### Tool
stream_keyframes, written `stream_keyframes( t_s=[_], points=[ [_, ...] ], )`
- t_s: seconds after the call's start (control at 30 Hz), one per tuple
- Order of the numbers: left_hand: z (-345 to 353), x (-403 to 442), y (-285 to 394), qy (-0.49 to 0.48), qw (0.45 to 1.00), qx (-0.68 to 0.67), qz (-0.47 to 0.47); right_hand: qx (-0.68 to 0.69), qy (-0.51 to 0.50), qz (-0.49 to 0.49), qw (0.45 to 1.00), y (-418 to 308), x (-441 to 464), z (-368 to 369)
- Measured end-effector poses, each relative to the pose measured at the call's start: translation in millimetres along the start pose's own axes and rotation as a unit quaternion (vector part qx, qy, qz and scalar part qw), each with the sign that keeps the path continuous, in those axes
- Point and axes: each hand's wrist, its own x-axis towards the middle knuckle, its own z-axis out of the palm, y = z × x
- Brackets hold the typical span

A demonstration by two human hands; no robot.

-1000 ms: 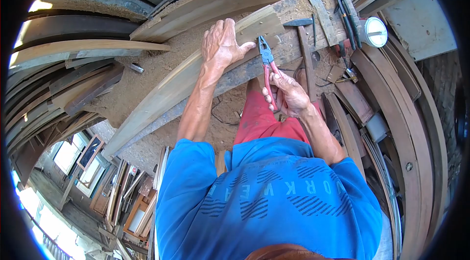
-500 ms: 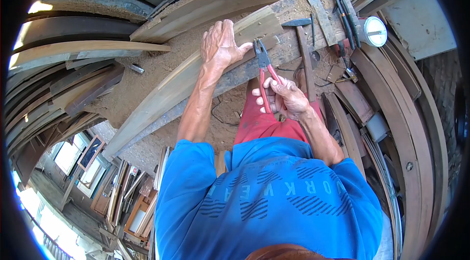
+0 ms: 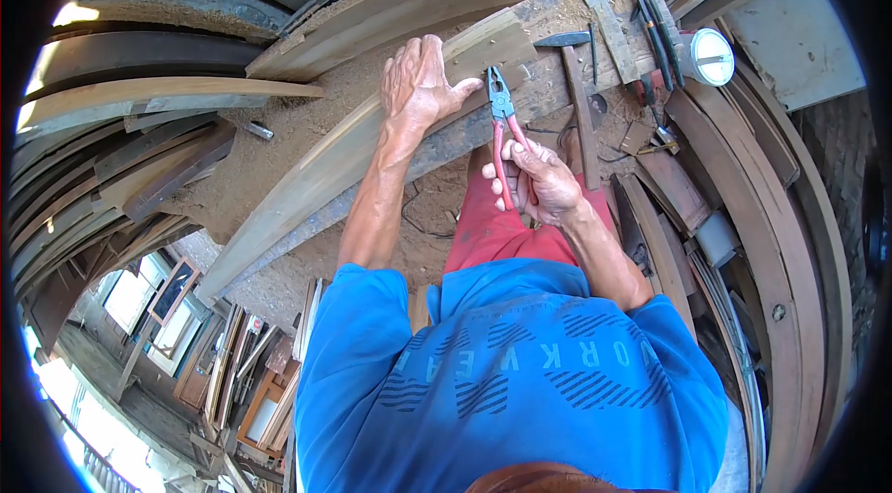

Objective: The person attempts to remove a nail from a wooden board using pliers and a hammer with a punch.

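My left hand [image 3: 418, 89] lies flat on a long pale wooden plank [image 3: 325, 163], its fingers stretched forward and the thumb pointing right. Combination pliers [image 3: 502, 107] with red handles are in my right hand [image 3: 546, 184], the fingers wrapped round the grips. The metal jaws point away from me, slightly parted, over the plank's near edge beside my left thumb. Whether the jaw tips touch the wood I cannot tell. Small raised bits show on the plank's end near the jaws.
Right of the pliers, a hammer [image 3: 578, 98] rests across the workbench [image 3: 548, 14]. Black-handled pincers [image 3: 658, 28] lie farther right, beside a white tin [image 3: 711, 58]. Curved boards [image 3: 790, 307] line the right side, and stacked planks [image 3: 167, 65] fill the left. Sawdust covers the ground.
The pliers have turned slightly in my right hand and their jaws now show a gap. My right hand has shifted only a little; my left hand stays on the plank.
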Motion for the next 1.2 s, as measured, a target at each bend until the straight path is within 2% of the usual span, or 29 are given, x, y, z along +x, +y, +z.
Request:
stream_keyframes(
  t_s=[0.53, 0.63, 0.73, 0.93, 1.2],
  points=[
    [2, -4, 2, 0.004, 1.0, 0.014, 0.007, -0.054, 0.057, 0.013, 0.997, -5, 1, 3],
    [1, -6, 2, 0.013, 1.0, 0.014, 0.009, -0.086, 0.016, -0.02, 0.996, -3, 3, -6],
    [1, -7, 4, 0.021, 1.0, 0.013, 0.011, -0.065, 0.045, 0.015, 0.997, -4, -7, 6],
    [1, -5, 3, 0.022, 1.0, 0.015, 0.013, 0.036, -0.011, 0.029, 0.999, -1, -2, 7],
    [2, -7, 3, 0.025, 1.0, 0.009, 0.017, 0.069, -0.014, 0.01, 0.997, 11, 5, 2]
  ],
)
